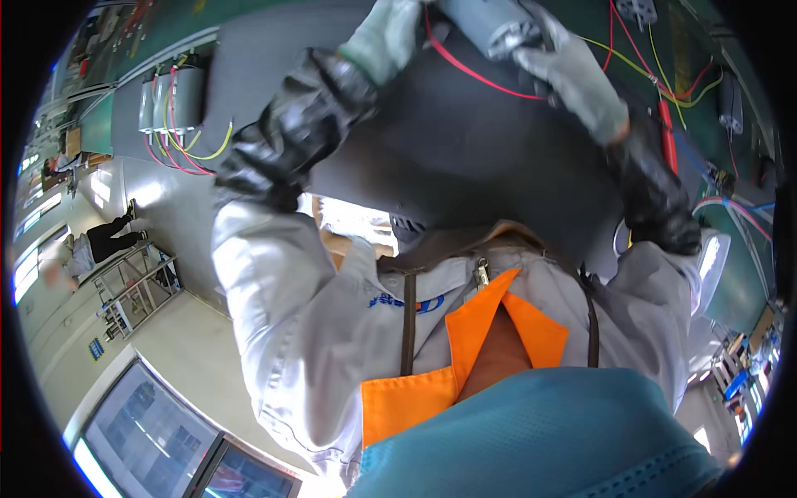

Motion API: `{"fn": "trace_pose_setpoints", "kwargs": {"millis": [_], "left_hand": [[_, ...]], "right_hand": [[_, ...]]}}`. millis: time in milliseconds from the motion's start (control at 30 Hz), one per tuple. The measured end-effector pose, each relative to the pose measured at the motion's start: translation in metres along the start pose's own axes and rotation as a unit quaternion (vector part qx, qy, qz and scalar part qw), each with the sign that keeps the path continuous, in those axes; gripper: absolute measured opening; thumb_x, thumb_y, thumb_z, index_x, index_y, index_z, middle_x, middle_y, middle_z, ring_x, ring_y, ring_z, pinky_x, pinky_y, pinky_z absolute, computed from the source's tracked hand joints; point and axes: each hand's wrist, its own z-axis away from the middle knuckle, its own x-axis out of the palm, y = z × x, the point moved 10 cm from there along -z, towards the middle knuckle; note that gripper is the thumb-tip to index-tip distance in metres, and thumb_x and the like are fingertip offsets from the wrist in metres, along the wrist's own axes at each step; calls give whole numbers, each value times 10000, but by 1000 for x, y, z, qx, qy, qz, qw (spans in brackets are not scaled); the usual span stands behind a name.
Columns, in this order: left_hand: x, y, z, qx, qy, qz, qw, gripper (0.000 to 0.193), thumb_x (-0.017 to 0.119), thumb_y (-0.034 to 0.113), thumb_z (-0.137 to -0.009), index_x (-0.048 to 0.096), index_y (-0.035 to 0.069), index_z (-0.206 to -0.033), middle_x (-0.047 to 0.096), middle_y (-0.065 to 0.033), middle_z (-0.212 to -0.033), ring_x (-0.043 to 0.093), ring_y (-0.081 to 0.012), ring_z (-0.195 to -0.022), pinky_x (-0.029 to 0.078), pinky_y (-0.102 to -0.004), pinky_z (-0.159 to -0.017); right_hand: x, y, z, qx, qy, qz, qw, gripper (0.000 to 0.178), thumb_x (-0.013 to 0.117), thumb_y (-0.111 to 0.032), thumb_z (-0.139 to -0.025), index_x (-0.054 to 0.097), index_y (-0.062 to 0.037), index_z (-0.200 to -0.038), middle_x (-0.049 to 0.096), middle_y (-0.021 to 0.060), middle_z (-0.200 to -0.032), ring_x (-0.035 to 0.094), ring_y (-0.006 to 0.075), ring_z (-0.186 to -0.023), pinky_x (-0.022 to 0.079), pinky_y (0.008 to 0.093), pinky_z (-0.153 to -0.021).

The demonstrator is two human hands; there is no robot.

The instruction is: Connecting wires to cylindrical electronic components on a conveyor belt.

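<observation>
Grey cylinder (480, 23) gripped at its end by right hand (571, 79); left hand (388, 37) beside it, grip can't tell (cropped at top). Red wire (465, 68) below.

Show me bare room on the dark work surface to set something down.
Bare patches of dark work surface: between the grey cylinders and the left black sleeve; and between both sleeves, below the held cylinder and a red wire. Crowded: the green surface beyond the right hand, strewn with red and yellow-green wires.

Patchy bright glare — heavy fisheye edge distortion
</observation>
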Motion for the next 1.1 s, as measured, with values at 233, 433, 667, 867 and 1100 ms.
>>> {"fn": "trace_pose_setpoints", "kwargs": {"millis": [233,433,667,867,1100], "left_hand": [[57,-51,122,-132,-128,-166,969,491,577,452,-1047,634,15,-1264,636,-12,-969,618,-55,-755,468,-194,-571],[39,-71,151,-155,-54,-210,964,503,574,527,-1031,615,41,-1156,636,-26,-918,612,-75,-698,421,-193,-477],[6,-78,144,-175,-59,-84,979,541,583,407,-1003,574,-18,-1339,689,-144,-1121,657,-227,-923,505,-319,-778],[65,-40,120,-16,-127,-346,930,606,409,529,-1089,590,-23,-1263,639,-53,-1022,634,-225,-868,529,-348,-752],[21,-41,76,174,71,-533,825,495,462,354,-1119,666,-71,-966,606,-101,-665,496,-218,-564,424,-400,-548]], "right_hand": [[45,60,151,-149,-14,199,969,759,716,-105,-875,405,-135,-1566,687,157,-1276,719,326,-964,566,396,-875],[34,-35,135,-429,145,486,748,568,649,-109,-885,522,-67,-1437,722,177,-1016,699,338,-805,575,437,-737],[70,-45,169,-419,-165,194,871,312,630,-82,-903,690,-77,-1209,739,144,-983,742,299,-819,607,397,-734],[363,14,197,-667,-102,271,686,123,681,-162,-808,709,-55,-860,704,140,-868,673,334,-754,558,440,-650],[97,-36,211,-613,-142,75,774,205,654,-190,-915,720,-28,-1021,721,140,-1005,693,330,-927,570,440,-798]]}}
